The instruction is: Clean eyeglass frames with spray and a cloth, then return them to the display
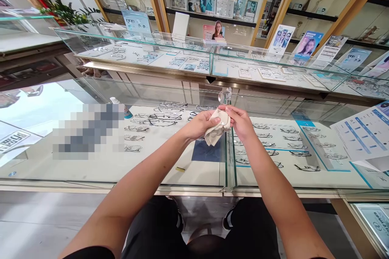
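Both hands meet above the glass counter. My left hand (pixel 199 125) is closed on a cream cleaning cloth (pixel 214 131), its thumb pressing on the folded fabric. My right hand (pixel 240 121) pinches a pair of eyeglasses (pixel 225 96) against the cloth. One clear lens stands up beyond the fingers, and the cloth and fingers hide the other part of the glasses. Beneath the hands, a dark blue cloth (pixel 206 151) lies flat. A small yellow-labelled piece (pixel 180 169) is left of it.
Rows of eyeglass frames (pixel 164 119) lie in the counter's left half and more frames (pixel 291 145) in its right half. A spray bottle (pixel 126 111) stands at the left. A printed card (pixel 364 133) leans at the right. Behind runs another glass showcase (pixel 182 54).
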Demonstrator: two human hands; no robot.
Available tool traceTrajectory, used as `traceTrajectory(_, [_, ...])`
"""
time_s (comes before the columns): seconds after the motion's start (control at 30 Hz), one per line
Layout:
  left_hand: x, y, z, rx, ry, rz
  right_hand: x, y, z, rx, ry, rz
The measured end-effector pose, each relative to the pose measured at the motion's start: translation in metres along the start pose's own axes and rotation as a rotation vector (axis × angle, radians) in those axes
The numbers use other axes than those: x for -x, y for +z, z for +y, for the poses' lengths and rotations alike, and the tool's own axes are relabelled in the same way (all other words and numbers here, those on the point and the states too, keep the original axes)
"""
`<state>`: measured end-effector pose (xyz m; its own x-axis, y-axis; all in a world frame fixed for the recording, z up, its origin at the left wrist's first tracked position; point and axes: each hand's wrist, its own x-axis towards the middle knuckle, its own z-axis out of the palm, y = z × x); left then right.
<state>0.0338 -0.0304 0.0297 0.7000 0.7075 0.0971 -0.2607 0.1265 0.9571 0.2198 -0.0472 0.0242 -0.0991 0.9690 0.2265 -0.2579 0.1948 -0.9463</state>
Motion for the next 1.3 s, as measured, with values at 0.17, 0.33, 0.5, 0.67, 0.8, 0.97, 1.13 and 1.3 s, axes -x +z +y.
traceTrajectory(0.17, [0.001, 0.008, -0.001, -0.040, 0.041, 0.093, 0.003, 0.005, -0.001, 0.005, -0.027, -0.028])
traceTrajectory(0.33, [-0.003, 0.011, -0.012, -0.057, 0.096, 0.277, 0.004, 0.008, 0.000, 0.111, -0.129, -0.053])
traceTrajectory(0.5, [-0.002, 0.010, -0.010, 0.031, 0.086, 0.171, 0.003, 0.004, 0.000, 0.049, -0.077, -0.026])
traceTrajectory(0.67, [0.001, 0.008, -0.008, 0.045, 0.055, 0.029, 0.004, 0.004, -0.002, -0.062, -0.042, 0.008])
traceTrajectory(0.8, [0.000, 0.009, -0.017, 0.001, 0.112, 0.111, 0.007, 0.010, -0.003, -0.091, -0.037, -0.060])
traceTrajectory(0.97, [-0.002, 0.014, -0.018, -0.042, 0.158, 0.222, 0.009, 0.016, -0.007, -0.070, -0.031, -0.073])
traceTrajectory(1.13, [0.000, 0.010, -0.009, 0.001, 0.066, 0.104, 0.007, 0.012, -0.007, -0.131, 0.022, 0.040])
traceTrajectory(1.3, [0.000, 0.008, -0.009, -0.030, 0.051, 0.079, 0.004, 0.010, -0.003, -0.125, 0.037, 0.058])
